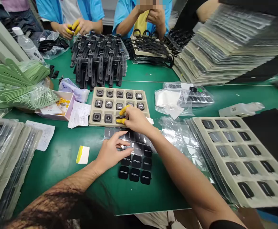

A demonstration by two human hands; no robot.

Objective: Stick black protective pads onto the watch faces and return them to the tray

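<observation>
My right hand (135,119) pinches a dark watch case (121,117) firmly between yellow-cotted fingertips (123,110), near the front edge of the beige tray (92,105); my left hand (111,152) lies open, steadying the black printed squares (134,175).

To my left stand a clear plastic bottle (26,44), a bundle of pale green silicone watch straps (22,79) and a pink cardboard box (55,111). Ahead of me lie stacked black rubber watch straps (98,60). At my right sits a beige moulded tray (239,159) of black rectangular parts in 3 columns.
</observation>
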